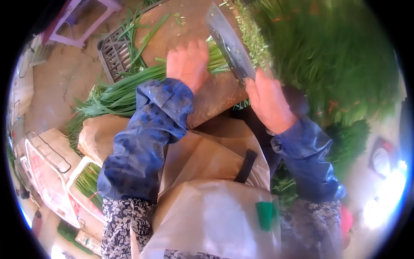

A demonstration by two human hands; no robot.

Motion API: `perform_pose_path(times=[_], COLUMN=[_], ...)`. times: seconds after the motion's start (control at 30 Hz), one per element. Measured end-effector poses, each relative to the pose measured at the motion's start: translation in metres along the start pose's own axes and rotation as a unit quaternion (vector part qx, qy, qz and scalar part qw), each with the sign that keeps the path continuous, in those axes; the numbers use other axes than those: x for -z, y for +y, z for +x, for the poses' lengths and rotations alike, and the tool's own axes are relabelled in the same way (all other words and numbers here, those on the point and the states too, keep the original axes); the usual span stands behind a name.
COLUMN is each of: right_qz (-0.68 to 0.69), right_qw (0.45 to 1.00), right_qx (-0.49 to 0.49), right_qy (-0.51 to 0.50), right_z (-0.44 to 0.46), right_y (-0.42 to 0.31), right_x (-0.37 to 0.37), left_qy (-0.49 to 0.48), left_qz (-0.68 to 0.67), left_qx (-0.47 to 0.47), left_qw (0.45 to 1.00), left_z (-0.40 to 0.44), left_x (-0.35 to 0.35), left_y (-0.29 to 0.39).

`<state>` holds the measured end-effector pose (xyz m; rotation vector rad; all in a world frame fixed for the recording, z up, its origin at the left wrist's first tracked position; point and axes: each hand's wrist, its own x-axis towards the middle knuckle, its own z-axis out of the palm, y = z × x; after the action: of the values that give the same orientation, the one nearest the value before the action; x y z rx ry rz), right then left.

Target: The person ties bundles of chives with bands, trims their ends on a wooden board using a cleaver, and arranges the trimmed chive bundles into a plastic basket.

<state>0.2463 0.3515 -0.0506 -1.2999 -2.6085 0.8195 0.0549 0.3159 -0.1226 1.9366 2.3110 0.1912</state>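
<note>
My left hand (188,64) is closed over a bunch of garlic chives (125,91), pressing it on the wooden cutting board (159,26). Long green leaves trail off to the left, while the pale stem ends point right. In my right hand (271,101) is the handle of a cleaver (228,41). Its broad blade slants across the stem ends, wet and flecked with green bits. I cannot tell how deep the edge sits. Chopped pieces (250,32) lie along the right side of the board, beyond the blade.
A dark plastic crate (114,54) shows beside the board. Large heaps of green bundles (327,56) with red ties fill the right. A purple stool (79,23) stands at upper left. Lower left are a basket (47,177) and a brown sack (101,134). An apron (207,216) covers my lap.
</note>
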Motion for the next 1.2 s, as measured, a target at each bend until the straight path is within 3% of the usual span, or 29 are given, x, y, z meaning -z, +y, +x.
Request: perform_pose_path(times=[0.1,0.3,0.4,0.5,0.57,0.6,0.7,0.8,0.87,0.93,1.07,1.2], right_qz=[-0.059,-0.014,-0.042,-0.014,0.057,0.004,-0.024,0.005,-0.100,-0.052,-0.040,0.006], right_qw=[0.998,0.987,0.993,0.993,0.994,0.997,0.993,0.993,0.987,0.989,0.988,0.983], right_qx=[-0.004,-0.093,-0.086,-0.086,-0.071,-0.055,-0.069,-0.067,-0.118,-0.137,-0.141,-0.172], right_qy=[0.006,-0.127,-0.064,-0.079,-0.055,-0.056,0.094,0.097,0.036,0.015,0.054,0.071], right_z=[0.016,0.038,0.040,0.013,0.000,0.018,0.015,0.003,-0.026,-0.007,0.018,0.024], right_y=[-0.003,-0.012,-0.015,-0.011,0.002,0.014,0.018,0.013,0.021,0.034,0.073,0.069], right_x=[-0.021,0.001,-0.011,0.020,0.000,-0.020,-0.048,-0.043,-0.033,-0.032,-0.043,-0.032], left_qy=[0.006,-0.041,-0.018,-0.025,-0.031,-0.051,-0.118,-0.104,-0.104,-0.085,-0.011,-0.042], left_qz=[-0.007,-0.051,-0.078,-0.069,-0.078,-0.072,-0.079,-0.087,-0.046,-0.051,-0.054,-0.079], left_qx=[-0.001,0.002,-0.002,-0.003,-0.012,-0.016,-0.009,-0.035,-0.039,-0.012,-0.050,-0.034], left_qw=[1.000,0.998,0.997,0.997,0.996,0.996,0.990,0.990,0.993,0.995,0.997,0.995], left_z=[0.001,-0.002,0.006,0.005,0.004,0.002,0.011,0.000,0.000,0.001,-0.005,0.003], left_x=[0.006,0.008,0.015,0.015,0.012,0.018,0.047,0.048,0.039,0.028,0.012,0.012], left_y=[0.001,0.006,0.005,0.008,0.011,0.012,0.022,0.021,0.020,0.014,0.007,0.003])
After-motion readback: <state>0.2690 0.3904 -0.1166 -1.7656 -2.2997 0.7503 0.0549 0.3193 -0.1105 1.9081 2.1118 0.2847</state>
